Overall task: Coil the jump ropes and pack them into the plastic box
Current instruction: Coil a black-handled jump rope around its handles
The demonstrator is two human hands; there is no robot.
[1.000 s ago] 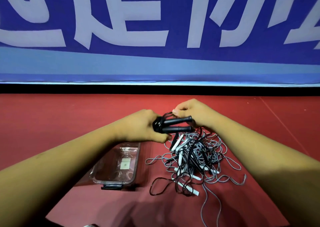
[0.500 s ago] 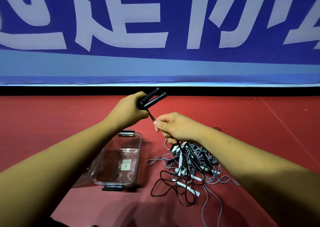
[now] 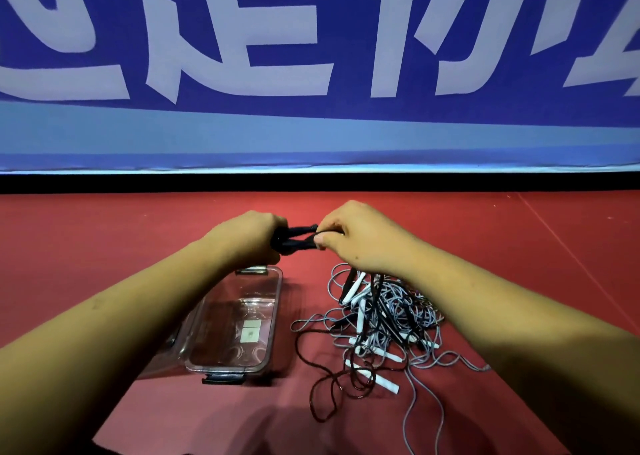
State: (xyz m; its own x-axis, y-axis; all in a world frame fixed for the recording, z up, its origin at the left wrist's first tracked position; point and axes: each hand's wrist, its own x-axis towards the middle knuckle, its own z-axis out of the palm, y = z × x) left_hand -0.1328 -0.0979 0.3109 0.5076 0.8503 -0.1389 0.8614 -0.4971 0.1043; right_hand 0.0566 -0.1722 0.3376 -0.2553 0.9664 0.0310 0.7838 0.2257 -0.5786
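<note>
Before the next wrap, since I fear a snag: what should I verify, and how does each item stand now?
1. Left hand grips both black handles: ok.
2. Right hand pinches the handles' far ends: ok.
3. Held rope's cord free of the rope pile: cannot tell; it drops out of sight behind the right hand.
4. Plastic box open, with no rope inside: ok.
5. Box beside the pile, below the left forearm: ok.
</note>
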